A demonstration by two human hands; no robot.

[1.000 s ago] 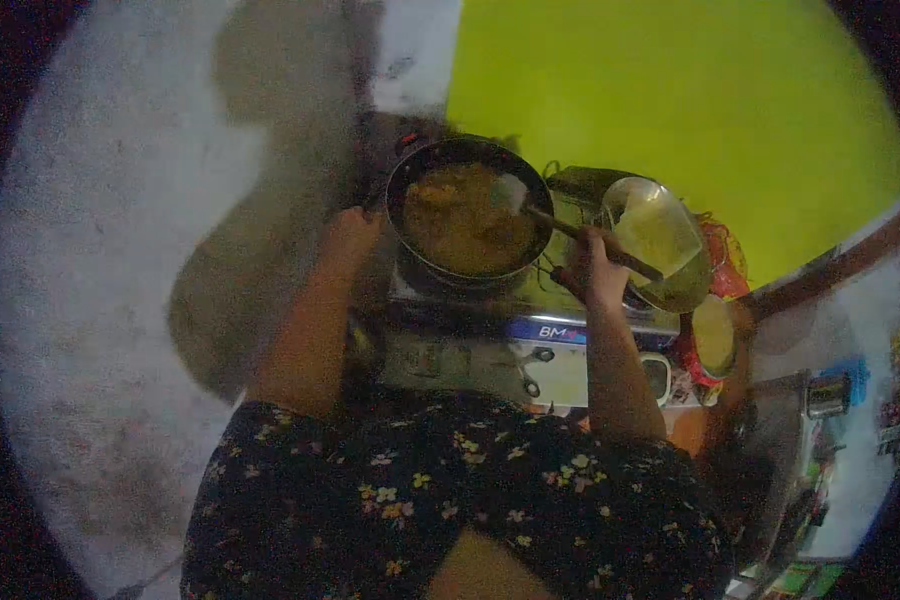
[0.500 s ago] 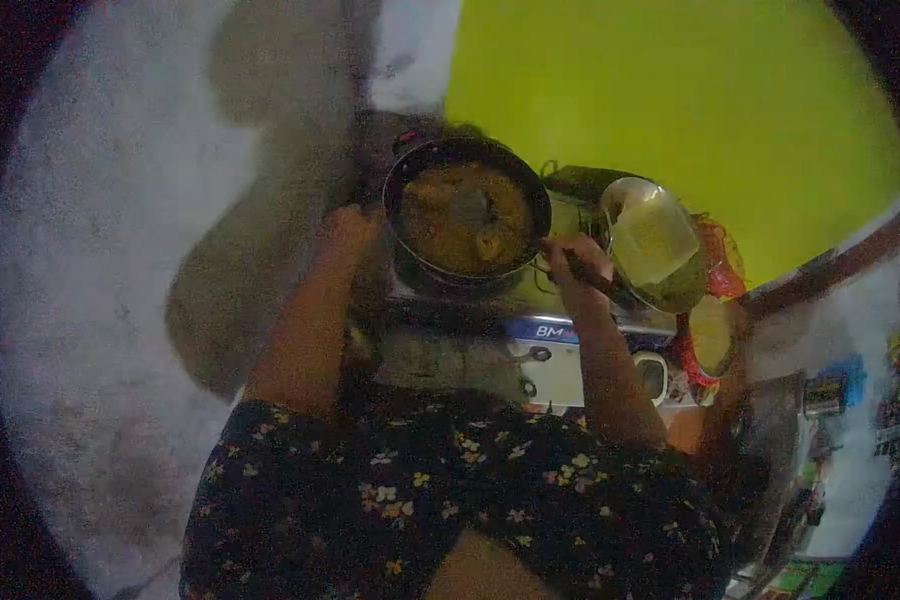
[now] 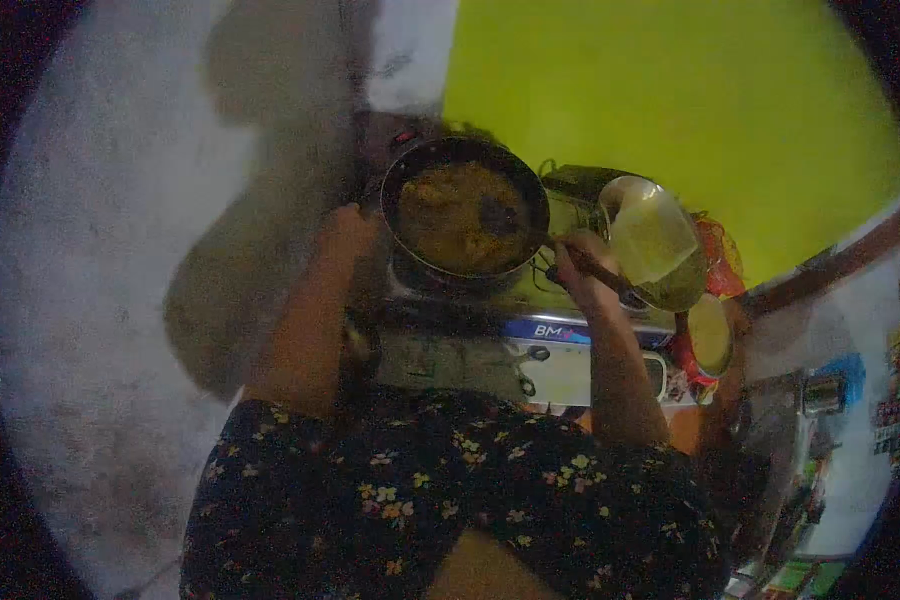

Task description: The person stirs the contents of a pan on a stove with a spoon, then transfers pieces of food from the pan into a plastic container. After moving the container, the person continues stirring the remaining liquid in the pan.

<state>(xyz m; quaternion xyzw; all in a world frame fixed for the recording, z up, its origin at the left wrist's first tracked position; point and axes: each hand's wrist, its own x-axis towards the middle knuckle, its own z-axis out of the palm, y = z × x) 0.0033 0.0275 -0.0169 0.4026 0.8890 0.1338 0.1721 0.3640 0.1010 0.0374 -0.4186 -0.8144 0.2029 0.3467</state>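
Utensil (image 3: 542, 238) shifted right in pan (image 3: 536, 196); right hand (image 3: 584, 268) grasps it, forearm slanting inward; left hand (image 3: 351, 230), grip unclear.

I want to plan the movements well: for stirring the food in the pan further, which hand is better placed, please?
Probably the right hand: it already holds the spatula, whose head reaches into the pan. The left hand is at the pan's other side.

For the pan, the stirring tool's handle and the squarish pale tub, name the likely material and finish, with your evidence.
Pan: metal, probably with a dark coating; its thin rim catches light while the inner wall looks black.
Handle: dark brown, perhaps wood or plastic; too dim to settle.
Tub: likely smooth plastic; it looks translucent, with a soft sheen.
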